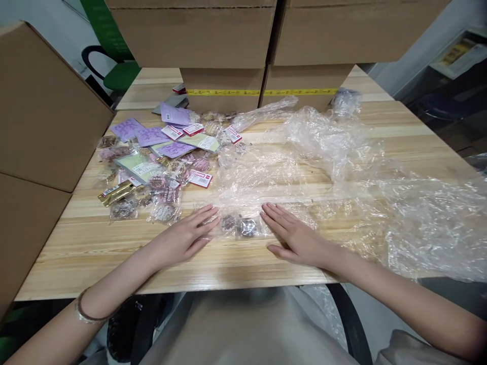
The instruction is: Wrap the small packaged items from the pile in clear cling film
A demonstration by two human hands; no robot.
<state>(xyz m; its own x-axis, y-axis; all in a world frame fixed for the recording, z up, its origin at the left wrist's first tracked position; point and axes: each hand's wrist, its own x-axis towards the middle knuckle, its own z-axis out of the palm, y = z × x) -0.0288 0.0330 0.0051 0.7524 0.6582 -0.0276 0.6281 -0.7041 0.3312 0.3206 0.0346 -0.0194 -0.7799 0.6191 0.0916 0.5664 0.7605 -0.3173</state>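
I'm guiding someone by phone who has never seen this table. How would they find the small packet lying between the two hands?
Start at the wooden table and go to its near edge, where the left hand and right hand lie flat. Between their fingertips lies a clear packet with small dark round pieces inside. Unlike the pile of packets at far left, it lies alone and shows no purple card or red-and-white label.

Cardboard boxes (224,35) (stacked) stand behind a green chair (122,76).

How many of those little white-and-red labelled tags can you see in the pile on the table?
5, maybe more hidden. Two lie side by side at the pile's back, one right of them by the clear plastic, one at the pile's near right edge, one on its left.
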